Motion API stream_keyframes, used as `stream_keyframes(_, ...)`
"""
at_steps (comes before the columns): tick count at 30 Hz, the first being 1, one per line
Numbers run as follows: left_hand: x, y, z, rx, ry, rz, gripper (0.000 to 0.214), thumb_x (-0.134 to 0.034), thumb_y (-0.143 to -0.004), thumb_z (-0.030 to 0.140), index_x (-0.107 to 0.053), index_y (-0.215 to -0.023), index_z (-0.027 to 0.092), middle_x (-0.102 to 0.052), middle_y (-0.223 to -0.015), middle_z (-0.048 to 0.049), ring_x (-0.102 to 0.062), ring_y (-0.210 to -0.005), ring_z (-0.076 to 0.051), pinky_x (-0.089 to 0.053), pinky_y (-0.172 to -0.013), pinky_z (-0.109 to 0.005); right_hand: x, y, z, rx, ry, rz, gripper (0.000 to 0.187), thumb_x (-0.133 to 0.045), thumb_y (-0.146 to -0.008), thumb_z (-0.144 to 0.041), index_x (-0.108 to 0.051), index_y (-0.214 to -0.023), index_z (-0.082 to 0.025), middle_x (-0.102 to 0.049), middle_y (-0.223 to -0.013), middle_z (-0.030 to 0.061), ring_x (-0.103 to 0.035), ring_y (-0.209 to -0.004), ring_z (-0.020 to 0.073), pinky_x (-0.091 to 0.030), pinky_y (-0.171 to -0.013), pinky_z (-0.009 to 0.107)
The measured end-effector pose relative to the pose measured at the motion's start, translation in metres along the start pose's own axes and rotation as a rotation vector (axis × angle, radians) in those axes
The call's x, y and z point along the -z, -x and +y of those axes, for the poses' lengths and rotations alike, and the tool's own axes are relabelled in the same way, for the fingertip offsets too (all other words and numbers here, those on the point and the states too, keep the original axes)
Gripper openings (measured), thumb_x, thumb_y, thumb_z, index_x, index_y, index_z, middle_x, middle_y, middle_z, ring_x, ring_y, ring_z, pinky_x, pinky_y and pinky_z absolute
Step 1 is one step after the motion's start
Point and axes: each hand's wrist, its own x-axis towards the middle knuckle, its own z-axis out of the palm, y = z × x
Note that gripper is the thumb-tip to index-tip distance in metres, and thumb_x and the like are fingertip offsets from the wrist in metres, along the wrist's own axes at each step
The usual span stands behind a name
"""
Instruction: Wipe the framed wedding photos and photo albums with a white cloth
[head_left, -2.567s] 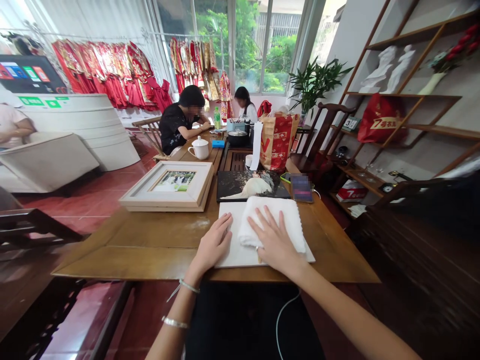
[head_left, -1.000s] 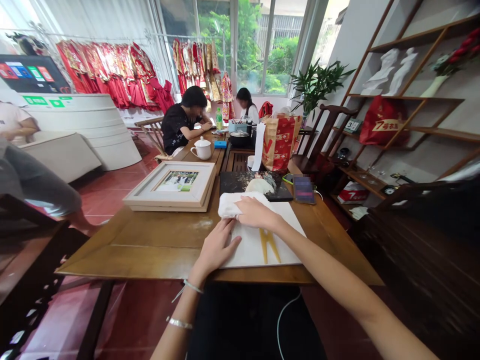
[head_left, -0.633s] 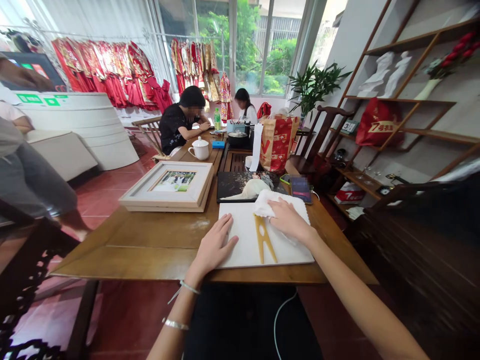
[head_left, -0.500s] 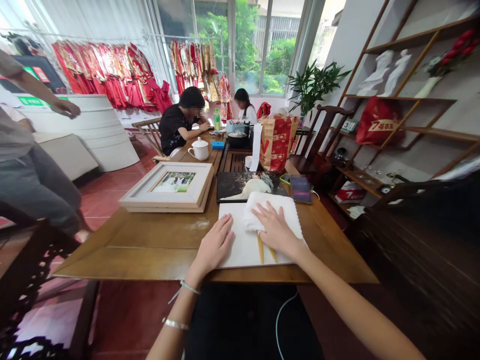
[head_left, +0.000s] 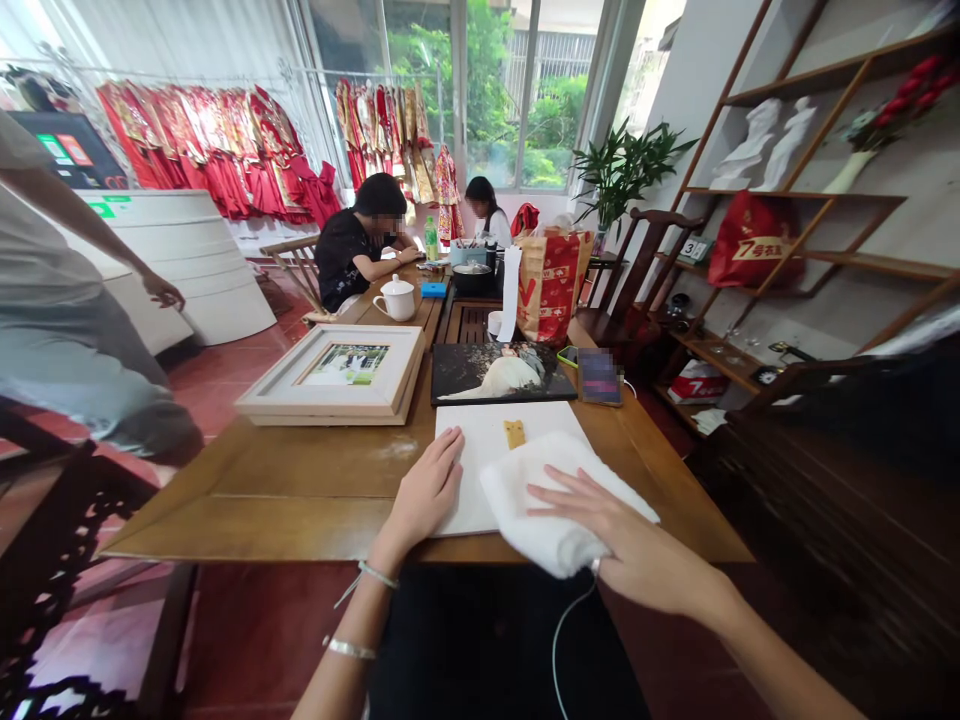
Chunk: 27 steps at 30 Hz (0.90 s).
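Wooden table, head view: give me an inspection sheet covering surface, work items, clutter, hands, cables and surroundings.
Surface: table brown, with a pale smudge left of the board.
Work items: white board, partly covered by a white towel that overhangs its front edge; yellow piece on the board, partly hidden.
Clutter: stacked frames, photo panel, phone, cup, paper bag.
Hands: left hand flat on the board's left edge; right hand on the towel, fingers spread.
Cables: white cable below the table's edge; short cord beside the phone.
Surroundings: person at left, two seated people beyond, red garments, shelves at right.
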Motion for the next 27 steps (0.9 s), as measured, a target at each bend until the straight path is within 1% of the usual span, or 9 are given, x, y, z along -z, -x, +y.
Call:
stream_keyframes(4, 0.001, -0.001, 0.002, 0.021, 0.001, -0.008, 0.046, -0.034, -0.092, 0.023, -0.045, -0.136, 0.016, -0.041, -0.147, -0.0078, -0.032, -0.138, -0.02, -0.026, -0.116, -0.04, 0.008, -0.021, 0.046, -0.094, 0.05, 0.165, 0.087, -0.039, -0.056, -0.004, -0.041, -0.14, -0.022, -0.038, -0.147, 0.0022, -0.019, -0.141, 0.0223, -0.013, -0.115, 0.052)
stream_keyframes(7, 0.001, -0.001, 0.002, 0.022, 0.001, -0.011, 0.046, -0.034, -0.092, 0.023, -0.045, -0.136, 0.015, -0.041, -0.147, -0.0084, -0.032, -0.138, -0.02, -0.026, -0.116, -0.04, 0.012, -0.05, 0.068, -0.186, 0.113, 0.235, 0.078, -0.042, -0.064, -0.007, -0.041, -0.14, -0.023, -0.037, -0.148, 0.0045, -0.021, -0.14, 0.0269, -0.014, -0.113, 0.056)
stream_keyframes(9, 0.0, 0.0, 0.0, 0.007, -0.001, -0.004, 0.046, -0.034, -0.092, 0.024, -0.045, -0.136, 0.016, -0.041, -0.147, -0.0076, -0.033, -0.138, -0.02, -0.027, -0.115, -0.041, 0.011, -0.07, 0.07, -0.259, 0.161, 0.246, 0.072, -0.045, -0.07, -0.009, -0.042, -0.14, -0.026, -0.033, -0.15, 0.0052, -0.019, -0.14, 0.0301, -0.014, -0.111, 0.059)
stream_keyframes(11, -0.001, 0.0, -0.001, -0.008, -0.003, 0.012, 0.045, -0.034, -0.093, 0.025, -0.045, -0.136, 0.018, -0.041, -0.147, -0.0068, -0.033, -0.138, -0.019, -0.027, -0.115, -0.04, 0.006, -0.086, 0.06, -0.296, 0.202, 0.238, 0.071, -0.047, -0.072, -0.01, -0.041, -0.14, -0.027, -0.029, -0.152, 0.0063, -0.015, -0.141, 0.0329, -0.011, -0.109, 0.062)
stream_keyframes(14, -0.002, 0.0, -0.001, -0.015, -0.007, 0.015, 0.045, -0.034, -0.093, 0.025, -0.045, -0.136, 0.018, -0.042, -0.146, -0.0074, -0.033, -0.138, -0.02, -0.027, -0.115, -0.041, -0.009, -0.093, 0.033, -0.243, 0.241, 0.208, 0.077, -0.05, -0.069, -0.009, -0.038, -0.142, -0.03, -0.024, -0.154, 0.0063, -0.009, -0.142, 0.0342, -0.006, -0.109, 0.063)
stream_keyframes(18, -0.001, -0.001, 0.002, 0.021, -0.006, -0.003, 0.046, -0.032, -0.093, 0.024, -0.046, -0.135, 0.014, -0.041, -0.147, -0.0096, -0.032, -0.138, -0.02, -0.027, -0.115, -0.041, -0.024, -0.066, -0.006, -0.057, 0.224, 0.112, 0.088, -0.05, -0.06, -0.005, -0.036, -0.142, -0.031, -0.018, -0.156, 0.0042, 0.001, -0.142, 0.031, 0.001, -0.109, 0.061)
stream_keyframes(21, 0.0, -0.001, 0.002, 0.0, 0.001, -0.007, 0.045, -0.032, -0.093, 0.023, -0.045, -0.136, 0.016, -0.041, -0.147, -0.0088, -0.032, -0.139, -0.02, -0.027, -0.115, -0.04, -0.021, -0.031, -0.025, 0.053, 0.143, -0.003, 0.095, -0.046, -0.053, -0.003, -0.035, -0.142, -0.034, -0.014, -0.156, 0.0008, 0.003, -0.143, 0.0274, 0.004, -0.11, 0.059)
stream_keyframes(24, 0.0, -0.001, 0.001, -0.013, -0.002, -0.003, 0.045, -0.033, -0.093, 0.023, -0.044, -0.137, 0.018, -0.039, -0.148, -0.0072, -0.031, -0.139, -0.018, -0.026, -0.116, -0.039, -0.008, 0.001, -0.029, 0.089, 0.029, -0.107, 0.096, -0.041, -0.05, -0.001, -0.039, -0.139, -0.038, -0.015, -0.156, -0.0064, 0.002, -0.143, 0.0237, 0.003, -0.112, 0.058)
stream_keyframes(27, 0.0, -0.001, 0.0, 0.0, -0.007, -0.015, 0.046, -0.032, -0.093, 0.023, -0.043, -0.137, 0.016, -0.039, -0.148, -0.008, -0.031, -0.139, -0.019, -0.025, -0.116, -0.039, 0.006, 0.018, -0.017, 0.028, -0.076, -0.137, 0.088, -0.039, -0.054, -0.001, -0.048, -0.133, -0.038, -0.024, -0.152, -0.0104, 0.001, -0.143, 0.0221, -0.002, -0.113, 0.057)
